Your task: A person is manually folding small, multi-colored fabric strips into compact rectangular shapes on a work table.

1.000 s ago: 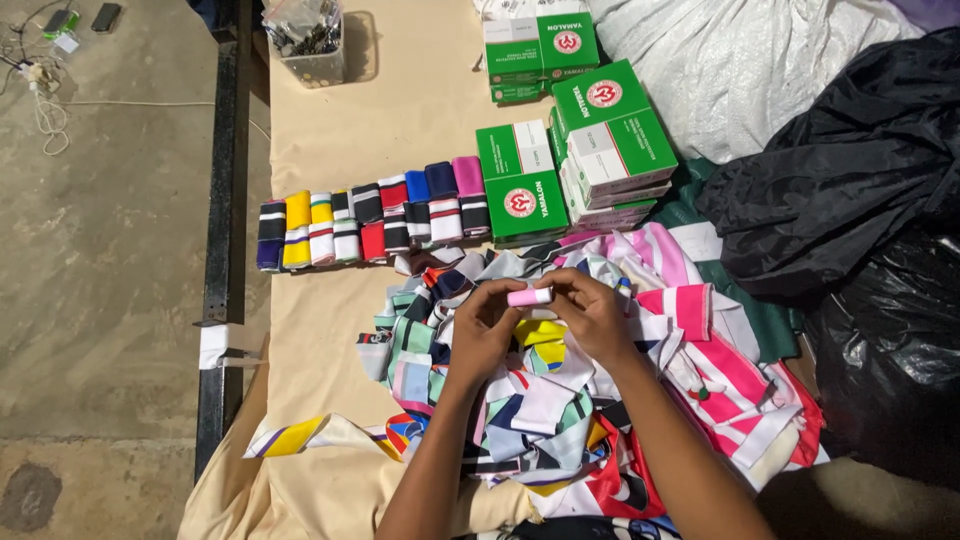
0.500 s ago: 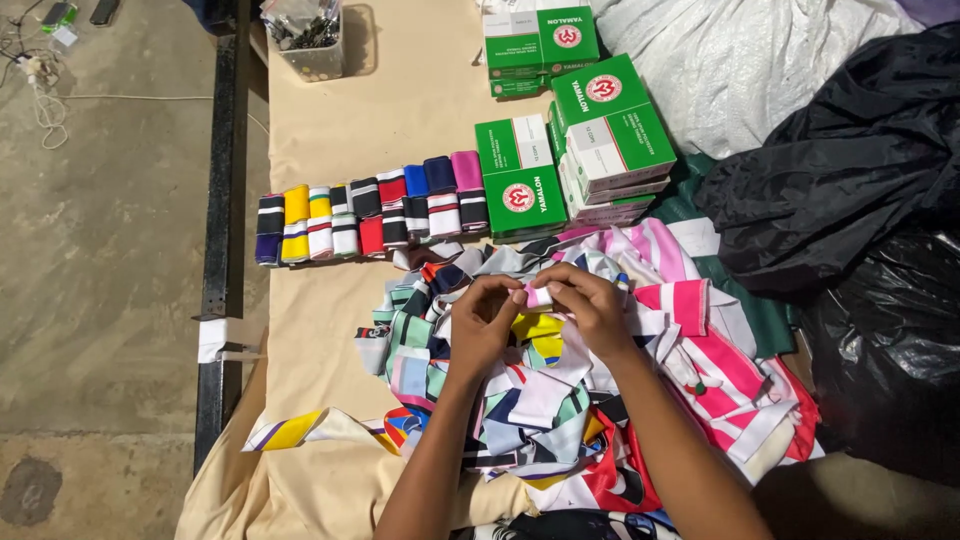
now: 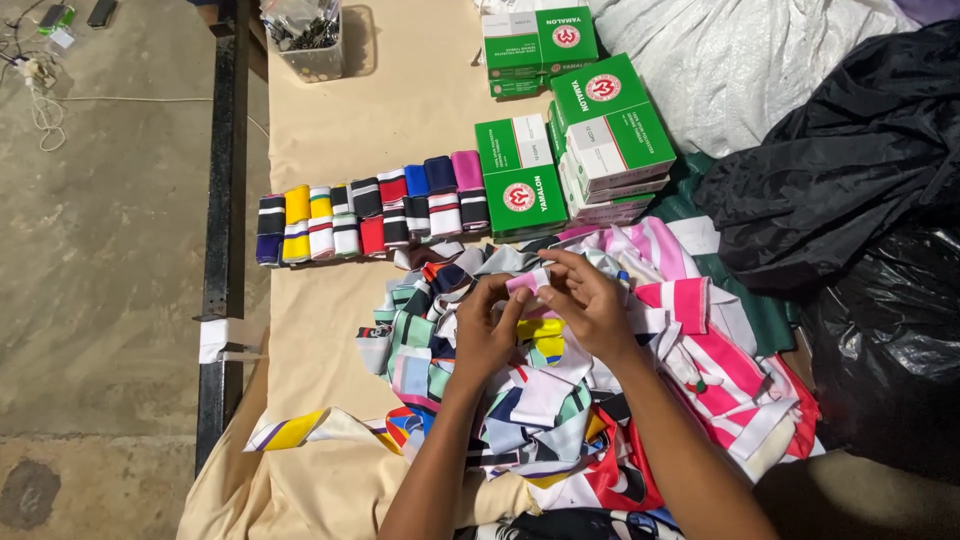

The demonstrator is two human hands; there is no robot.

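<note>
Nearby: green boxes [image 3: 560, 150], folded strips [image 3: 370, 205]; hands [image 3: 545, 310] amid scrap pile [image 3: 560, 400].

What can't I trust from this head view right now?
- Pink strip: mostly hidden by the fingers of the left hand and right hand; its length is unreadable.
- Fabric pile: the lower part is covered by both forearms and cut by the bottom edge.
- Clear tub: cropped at the top; contents too small to tell.

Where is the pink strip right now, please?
In the head view, the pink strip sits at centre, pinched between the left hand and right hand, above the fabric pile.
</note>
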